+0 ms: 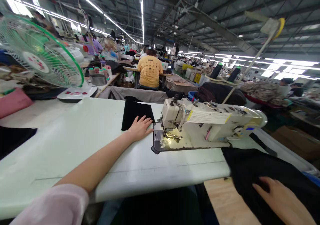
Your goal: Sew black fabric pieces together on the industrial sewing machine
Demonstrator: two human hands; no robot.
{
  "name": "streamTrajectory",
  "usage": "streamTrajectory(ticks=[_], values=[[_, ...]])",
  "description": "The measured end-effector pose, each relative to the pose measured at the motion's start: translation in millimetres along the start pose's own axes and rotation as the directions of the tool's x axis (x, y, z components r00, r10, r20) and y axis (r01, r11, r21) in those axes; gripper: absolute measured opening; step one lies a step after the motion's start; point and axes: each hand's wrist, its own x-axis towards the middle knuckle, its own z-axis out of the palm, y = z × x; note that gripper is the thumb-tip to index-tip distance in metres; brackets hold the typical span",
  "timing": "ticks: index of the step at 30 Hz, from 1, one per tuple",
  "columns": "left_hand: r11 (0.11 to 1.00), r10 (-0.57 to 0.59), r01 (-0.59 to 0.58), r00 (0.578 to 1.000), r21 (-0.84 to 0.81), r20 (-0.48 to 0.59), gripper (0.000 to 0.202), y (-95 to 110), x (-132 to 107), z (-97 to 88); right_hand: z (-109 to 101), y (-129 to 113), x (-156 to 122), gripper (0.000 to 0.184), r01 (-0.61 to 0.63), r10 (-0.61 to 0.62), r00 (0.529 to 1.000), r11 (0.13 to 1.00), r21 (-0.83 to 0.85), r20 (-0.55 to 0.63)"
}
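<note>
My left hand [139, 127] lies flat with fingers stretched out on a small black fabric piece [136, 113] on the white table [75, 141], just left of the sewing machine [205, 125]. The machine's needle area [171, 135] is lit, with nothing under the foot. My right hand [280, 198] rests open, fingers spread, on a larger black fabric pile [262, 171] at the lower right, over a wooden board [225, 201].
A green-rimmed fan [42, 51] stands at the table's far left, with a pink cloth [13, 101] beside it. Another black cloth [12, 138] hangs at the left edge. A person in a yellow shirt [150, 70] sits ahead. Thread cones [216, 71] stand behind the machine.
</note>
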Motion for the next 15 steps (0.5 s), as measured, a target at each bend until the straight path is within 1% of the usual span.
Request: streamTrajectory(ticks=[1, 2, 3, 4, 6, 7, 8, 9, 11, 13, 15], values=[[1.0, 0.001, -0.001, 1.0, 0.013, -0.012, 0.044, 2, -2, -1.7, 5, 8, -2, 0.025, -0.024, 0.021, 0.998, 0.999, 0.047, 0.053], [1.0, 0.017, -0.016, 1.0, 0.022, -0.017, 0.042, 8, -5, -2.6, 9, 10, -5, 0.021, -0.034, 0.025, 0.995, 0.995, 0.089, 0.094], [0.999, 0.046, -0.046, 0.999, 0.025, -0.012, 0.041, 16, -9, -2.7, 10, 6, -8, 0.019, -0.03, 0.016, 0.994, 0.992, 0.122, 0.11], [0.996, 0.084, -0.084, 0.996, 0.022, 0.002, 0.04, 25, -14, -2.1, 9, -3, -11, 0.018, -0.021, 0.007, 0.995, 0.989, 0.145, 0.1], [0.987, 0.162, -0.162, 0.986, 0.007, 0.028, 0.038, 42, -27, 0.2, -2, -28, -16, 0.016, -0.038, 0.028, 0.997, 0.987, 0.158, 0.065], [0.981, 0.192, -0.192, 0.981, -0.001, 0.029, 0.038, 48, -33, 1.6, -10, -40, -15, 0.014, -0.062, 0.05, 0.996, 0.979, 0.192, 0.071], [0.977, 0.211, -0.211, 0.977, -0.008, 0.016, 0.038, 50, -39, 2.9, -19, -49, -13, 0.012, -0.111, 0.088, 0.991, 0.962, 0.25, 0.104], [0.976, 0.217, -0.217, 0.976, -0.016, -0.01, 0.038, 50, -42, 4.5, -28, -55, -10, 0.012, -0.147, 0.117, 0.986, 0.949, 0.278, 0.12], [0.976, 0.209, -0.212, 0.976, -0.054, -0.057, 0.038, 42, -41, 9.2, -47, -52, -1, 0.015, -0.217, 0.178, 0.973, 0.924, 0.315, 0.148], [0.976, 0.18, -0.188, 0.98, -0.106, -0.084, 0.039, 32, -33, 15.9, -68, -37, 5, 0.019, -0.271, 0.229, 0.961, 0.889, 0.369, 0.155], [0.972, 0.152, -0.168, 0.983, -0.164, -0.104, 0.039, 25, -24, 22.1, -88, -19, 5, 0.023, -0.302, 0.271, 0.953, 0.854, 0.424, 0.134]])
